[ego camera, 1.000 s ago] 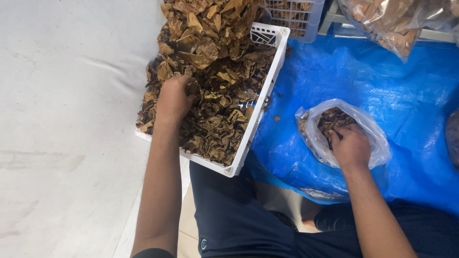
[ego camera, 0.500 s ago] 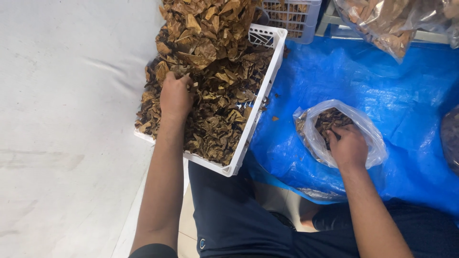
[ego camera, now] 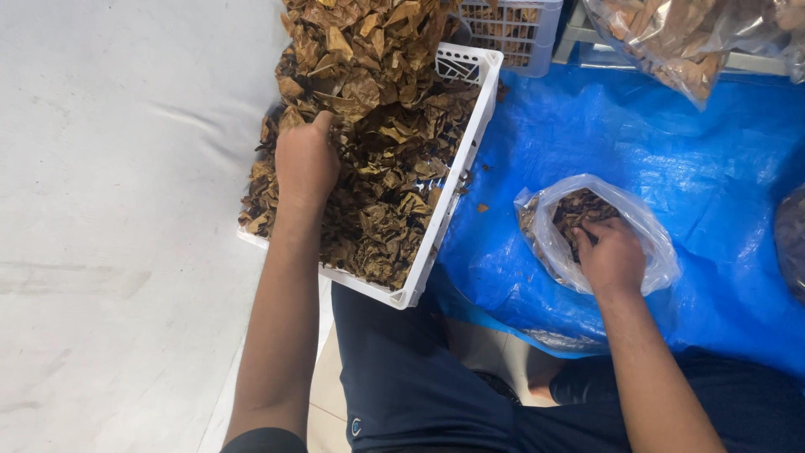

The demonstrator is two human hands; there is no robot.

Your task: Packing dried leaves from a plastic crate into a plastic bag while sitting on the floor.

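A white plastic crate (ego camera: 442, 221) heaped with dry brown leaves (ego camera: 377, 126) sits in front of me. My left hand (ego camera: 307, 162) is pressed into the leaves at the crate's left side, its fingers curled down among them. On a blue tarp (ego camera: 671, 143) to the right lies an open clear plastic bag (ego camera: 650, 231) holding darker leaf pieces. My right hand (ego camera: 611, 254) is inside the bag's mouth, fingers closed on the pieces there.
A second white crate (ego camera: 511, 25) stands behind the first. A large clear bag of brown leaves (ego camera: 688, 42) lies at the top right. A white sheet (ego camera: 109, 210) covers the left. My dark trousers (ego camera: 419, 386) fill the bottom.
My left hand has slid a little left and up along the heap in the crate. My right hand stays in the bag, hardly moved.
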